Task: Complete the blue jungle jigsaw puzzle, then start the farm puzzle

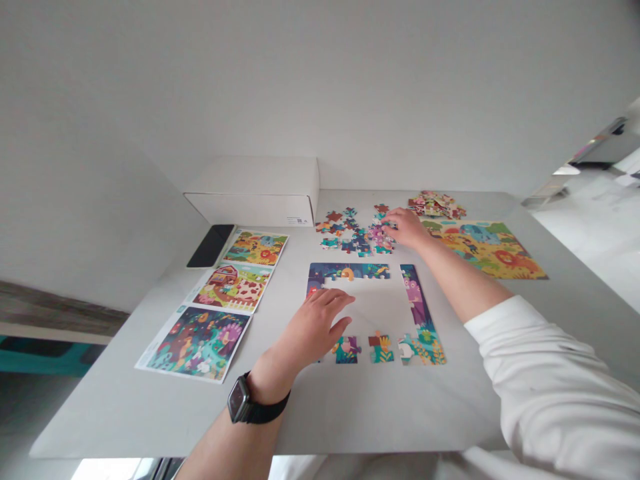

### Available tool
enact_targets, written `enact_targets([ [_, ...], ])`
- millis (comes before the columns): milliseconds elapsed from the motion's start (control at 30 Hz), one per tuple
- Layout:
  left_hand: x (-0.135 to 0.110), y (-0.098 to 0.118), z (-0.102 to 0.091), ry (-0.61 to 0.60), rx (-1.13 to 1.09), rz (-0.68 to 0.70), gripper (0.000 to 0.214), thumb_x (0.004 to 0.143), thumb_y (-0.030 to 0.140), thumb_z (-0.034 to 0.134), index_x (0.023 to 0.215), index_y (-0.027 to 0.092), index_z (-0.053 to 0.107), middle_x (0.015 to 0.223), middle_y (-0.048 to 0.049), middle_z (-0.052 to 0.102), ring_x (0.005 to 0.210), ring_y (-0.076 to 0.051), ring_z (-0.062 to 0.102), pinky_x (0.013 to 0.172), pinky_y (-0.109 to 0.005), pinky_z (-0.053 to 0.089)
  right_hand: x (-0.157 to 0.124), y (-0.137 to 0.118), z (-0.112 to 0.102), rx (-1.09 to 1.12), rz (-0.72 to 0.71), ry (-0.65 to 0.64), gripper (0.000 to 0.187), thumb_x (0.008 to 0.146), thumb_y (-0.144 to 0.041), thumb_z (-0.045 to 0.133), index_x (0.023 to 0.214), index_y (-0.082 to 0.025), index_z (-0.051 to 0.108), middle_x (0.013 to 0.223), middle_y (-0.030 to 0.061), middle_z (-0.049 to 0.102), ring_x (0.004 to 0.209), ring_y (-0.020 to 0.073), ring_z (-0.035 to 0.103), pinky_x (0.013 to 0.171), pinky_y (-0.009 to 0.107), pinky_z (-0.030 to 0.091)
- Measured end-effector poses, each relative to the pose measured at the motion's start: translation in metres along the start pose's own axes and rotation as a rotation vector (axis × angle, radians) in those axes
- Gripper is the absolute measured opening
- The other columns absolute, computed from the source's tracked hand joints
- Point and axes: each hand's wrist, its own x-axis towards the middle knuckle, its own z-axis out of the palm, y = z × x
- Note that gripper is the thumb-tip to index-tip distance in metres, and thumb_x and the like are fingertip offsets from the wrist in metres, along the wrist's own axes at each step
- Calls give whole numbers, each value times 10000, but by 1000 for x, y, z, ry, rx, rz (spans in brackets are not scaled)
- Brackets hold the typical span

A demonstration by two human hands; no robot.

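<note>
My left hand [323, 323] lies palm down with its fingers stretched out over the left side of a partly joined jigsaw border [420, 307]. It covers much of that side. My right hand [407, 228] reaches into the loose jigsaw pieces [357, 240] behind the border, its fingertips on or just above several purple and pink ones. The index finger and thumb look apart, and no lifted piece shows between them. Along the near edge of the border, a pink-and-teal piece [347, 349] and a brown-and-orange piece [381, 349] lie apart from each other.
A white box [253, 193] stands at the back left, with a dark phone [211, 245] before it. A printed picture sheet [200, 343] lies on the left. At the right are a finished yellow jigsaw [487, 250] and a heap of reddish pieces [437, 205].
</note>
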Motion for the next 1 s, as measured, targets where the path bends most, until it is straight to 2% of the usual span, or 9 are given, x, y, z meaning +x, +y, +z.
enact_targets([
  [133, 7, -2, -6, 64, -22, 25, 361, 1052, 226, 631, 1410, 265, 668, 1409, -99, 723, 1297, -264, 700, 1142, -462, 576, 2, 16, -11, 5, 84, -28, 368, 1013, -172, 609, 1315, -220, 815, 1342, 135, 779, 1273, 305, 711, 1153, 452, 523],
  [233, 19, -4, -18, 72, 28, 42, 363, 1055, 246, 622, 1415, 257, 668, 1431, -111, 717, 1332, -282, 682, 1167, -491, 559, -7, 36, -21, -21, 118, -114, 406, 992, -113, 601, 1326, -206, 812, 1367, 132, 780, 1300, 310, 704, 1157, 451, 525],
  [333, 42, -11, -29, 64, 89, 70, 363, 1047, 267, 620, 1404, 247, 680, 1437, -110, 716, 1349, -291, 668, 1184, -498, 543, -25, 47, -25, -61, 43, -214, 465, 985, -75, 572, 1367, -215, 795, 1412, 116, 762, 1324, 287, 691, 1169, 424, 518],
  [433, 74, -22, -30, 53, 137, 73, 350, 1049, 280, 589, 1378, 246, 702, 1420, -101, 726, 1351, -289, 665, 1203, -497, 525, -42, 48, -26, -102, 21, -251, 504, 979, -59, 543, 1380, -238, 790, 1453, 99, 741, 1330, 272, 684, 1165, 402, 519],
  [600, 138, -39, -11, -26, 195, 68, 373, 1020, 292, 620, 1374, 214, 707, 1421, -112, 723, 1363, -293, 655, 1203, -468, 519, -58, 42, -27, -97, 81, -188, 525, 989, -77, 537, 1444, -233, 750, 1477, 105, 730, 1361, 274, 665, 1185, 400, 496],
  [700, 173, -41, 5, -73, 276, 31, 381, 1024, 296, 613, 1385, 215, 705, 1408, -111, 724, 1372, -292, 645, 1219, -458, 499, -60, 41, -27, -84, 105, -150, 547, 981, -61, 532, 1454, -240, 740, 1462, 113, 734, 1355, 285, 668, 1159, 407, 508],
  [767, 194, -39, 15, -106, 315, -16, 431, 1014, 288, 633, 1433, 199, 684, 1417, -125, 717, 1360, -292, 650, 1211, -439, 501, -61, 42, -26, -91, 121, -128, 499, 990, -99, 558, 1425, -239, 757, 1416, 128, 748, 1324, 308, 678, 1134, 423, 520],
  [900, 223, -39, 33, -120, 387, -90, 465, 1049, 341, 627, 1487, 186, 656, 1448, -138, 705, 1366, -302, 645, 1203, -414, 490, -62, 43, -20, -115, 124, -87, 390, 1025, -286, 637, 1386, -242, 775, 1408, 150, 727, 1304, 344, 666, 1132, 473, 515],
  [1000, 232, -47, 44, -153, 420, -80, 471, 1080, 409, 595, 1498, 202, 660, 1484, -137, 692, 1375, -310, 641, 1209, -414, 472, -63, 40, -16, -124, 97, -97, 350, 1031, -367, 652, 1328, -256, 799, 1425, 140, 714, 1311, 351, 649, 1136, 503, 503],
])
